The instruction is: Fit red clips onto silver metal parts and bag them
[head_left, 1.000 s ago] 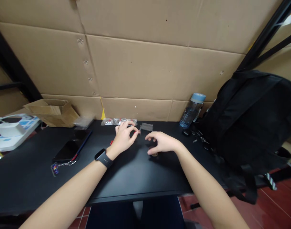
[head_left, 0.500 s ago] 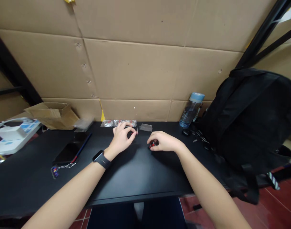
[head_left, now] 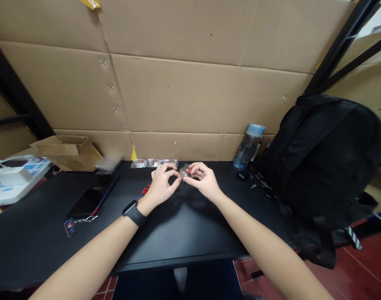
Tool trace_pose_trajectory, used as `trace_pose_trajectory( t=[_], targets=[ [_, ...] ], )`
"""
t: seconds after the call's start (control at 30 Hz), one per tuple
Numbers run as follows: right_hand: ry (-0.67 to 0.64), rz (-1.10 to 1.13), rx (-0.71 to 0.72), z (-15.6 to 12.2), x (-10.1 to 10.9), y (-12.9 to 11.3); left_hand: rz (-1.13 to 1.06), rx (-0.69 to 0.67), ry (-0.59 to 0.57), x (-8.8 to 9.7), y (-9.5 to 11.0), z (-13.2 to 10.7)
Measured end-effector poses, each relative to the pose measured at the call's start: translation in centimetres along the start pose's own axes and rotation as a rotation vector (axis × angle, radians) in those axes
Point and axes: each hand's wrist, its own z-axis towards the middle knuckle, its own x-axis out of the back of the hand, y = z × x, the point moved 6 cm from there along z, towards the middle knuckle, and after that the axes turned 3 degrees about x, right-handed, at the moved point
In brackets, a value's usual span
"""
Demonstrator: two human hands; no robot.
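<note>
Thumb and fingers of the right hand (head_left: pixel 207 181) are closing on a small round silvery disc (head_left: pixel 183 171) with a bit of red beside it, holding it up over the black table (head_left: pixel 184 233). The left hand (head_left: pixel 162 183) is meeting it there, thumb and forefinger pinching nearly together at the disc's near edge, though I cannot tell whether they are gripping the disc or something smaller. A red piece (head_left: pixel 145 190) is lying behind the left wrist, which is wearing a dark watch (head_left: pixel 134 212). Just beyond, clear plastic packets (head_left: pixel 154 162) are lying in a row along the back edge, shiny round things with red showing through. Farther left, a phone (head_left: pixel 92 198) is resting near a clear plastic bag (head_left: pixel 108 162), and a cardboard box (head_left: pixel 80 160) is standing with its top open, its inside hidden. To the right, a see-through bottle (head_left: pixel 244 152) is wearing its blue lid, its fill being hard to tell, and a black backpack (head_left: pixel 330 154) is sitting beside it, hiding its contents.
</note>
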Motion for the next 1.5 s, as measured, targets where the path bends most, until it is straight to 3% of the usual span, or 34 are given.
trace_pose_trajectory(
  t=[0.5,0.73,0.87,0.93,1.0,1.13,1.3,1.5],
  targets=[
    [-0.181,0.233,-0.196,-0.6,-1.2,0.3,0.026,-0.007,-0.005,0.4,0.2,0.0],
    [-0.134,0.038,-0.141,0.3,0.5,0.7,0.078,0.001,-0.024,0.5,0.3,0.0],
    [-0.069,-0.388,0.026,1.7,3.4,0.6,0.103,0.047,0.002,1.0,-0.4,0.3],
    [-0.119,-0.606,0.103,2.4,4.1,0.8,0.12,0.066,-0.002,0.9,-0.9,0.4],
    [-0.171,-0.702,0.053,3.1,4.6,1.6,0.138,0.076,-0.009,0.6,-1.4,0.5],
    [-0.342,-0.684,-0.138,3.4,3.8,3.5,0.179,0.085,-0.033,0.1,-2.2,0.5],
    [-0.564,-0.736,-0.118,2.1,1.9,3.0,0.222,-0.01,-0.115,-0.7,-2.7,0.4],
    [-0.715,-0.754,-0.133,1.2,1.0,1.8,0.26,-0.169,-0.285,-3.0,-2.5,-0.4]
  ],
)
